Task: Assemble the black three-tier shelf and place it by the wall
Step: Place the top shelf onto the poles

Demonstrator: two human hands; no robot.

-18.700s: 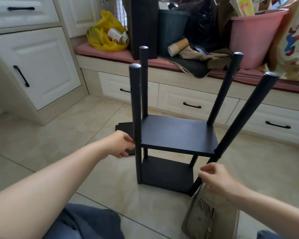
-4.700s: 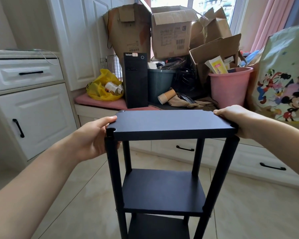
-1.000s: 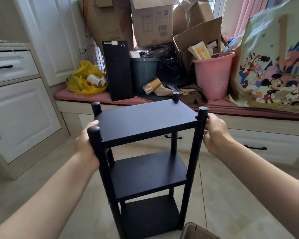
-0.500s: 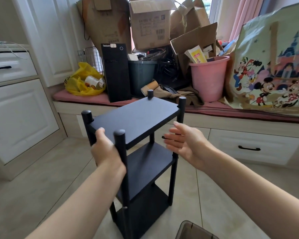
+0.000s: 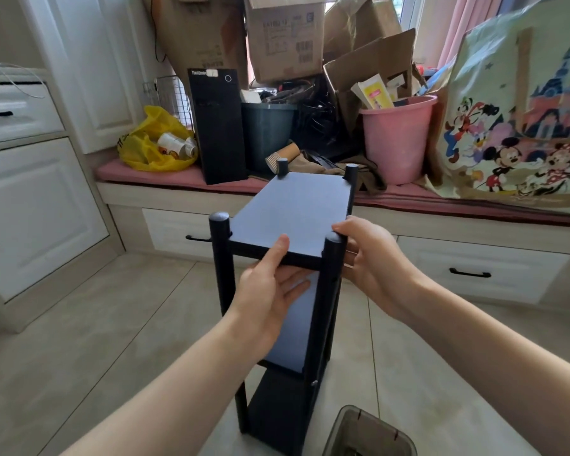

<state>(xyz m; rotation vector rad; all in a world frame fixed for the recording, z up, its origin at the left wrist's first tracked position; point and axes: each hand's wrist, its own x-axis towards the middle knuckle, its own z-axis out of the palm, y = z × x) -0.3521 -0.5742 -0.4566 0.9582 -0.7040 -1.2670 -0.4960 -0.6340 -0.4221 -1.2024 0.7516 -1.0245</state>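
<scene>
Here, the near edge of the top board [image 5: 293, 215] is pinched by the left hand [image 5: 270, 291], with the thumb laid on top and the fingers tucked beneath. The near right post [image 5: 322, 324] is gripped at its head by the right hand [image 5: 372, 264]. The black three-tier shelf [image 5: 277, 419] is stood upright on the tiled floor [image 5: 112, 324], well short of the drawers [image 5: 175, 232]. Bare floor is seen to its left; a grey container [image 5: 369, 436] lies just beside its right foot.

One head-worn camera looks forward and down, close over the shelf [image 5: 293, 225].
</scene>
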